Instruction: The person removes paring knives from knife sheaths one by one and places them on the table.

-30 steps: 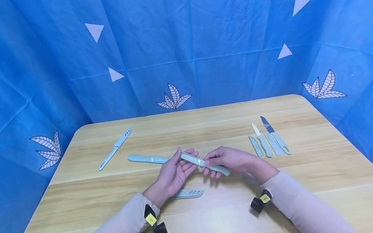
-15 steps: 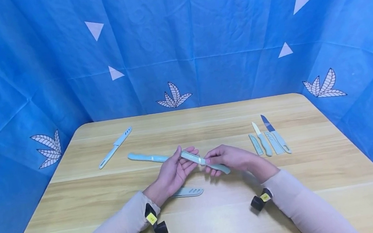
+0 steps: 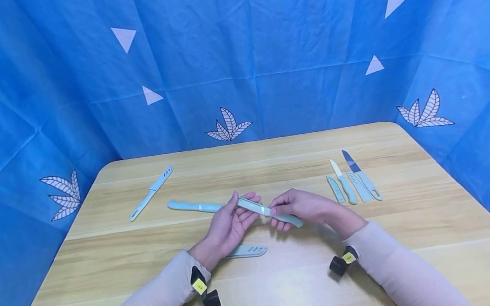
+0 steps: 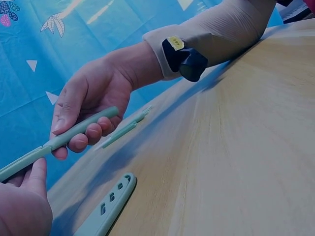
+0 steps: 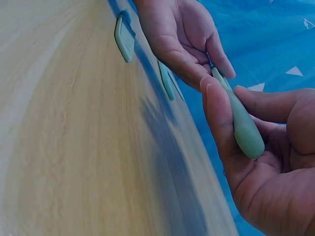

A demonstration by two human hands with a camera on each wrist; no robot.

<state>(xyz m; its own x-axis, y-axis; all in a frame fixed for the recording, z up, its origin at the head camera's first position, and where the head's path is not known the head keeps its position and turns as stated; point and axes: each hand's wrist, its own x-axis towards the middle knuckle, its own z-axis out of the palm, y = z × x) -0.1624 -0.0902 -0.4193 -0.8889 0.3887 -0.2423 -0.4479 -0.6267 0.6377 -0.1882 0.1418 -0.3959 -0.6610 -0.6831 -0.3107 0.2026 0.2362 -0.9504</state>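
Note:
A pale green knife (image 3: 284, 217) sits in its matching sheath (image 3: 249, 205) above the middle of the table, spanning both hands. My left hand (image 3: 228, 230), palm turned up, pinches the sheath between thumb and fingers. On the other side my right hand (image 3: 300, 208) grips the handle (image 5: 246, 129), thumb on one side and fingers curled underneath. Beyond the left hand lies a light blue knife (image 3: 184, 206), its right end hidden by that hand. A slotted pale blue-green piece (image 3: 252, 251) lies nearer me, partly covered by the left wrist.
At the far left lies a slim light blue knife in a slotted cover (image 3: 151, 195). On the right are a pale-bladed knife (image 3: 347, 189), a dark-bladed knife (image 3: 367, 184), a small sheath (image 3: 335, 190) and a wider sheath (image 3: 359, 188). A blue curtain (image 3: 289, 58) hangs behind the table (image 3: 312, 285).
Both hands keep their hold on the sheathed knife with almost no movement. The whole head view has shifted up very slightly.

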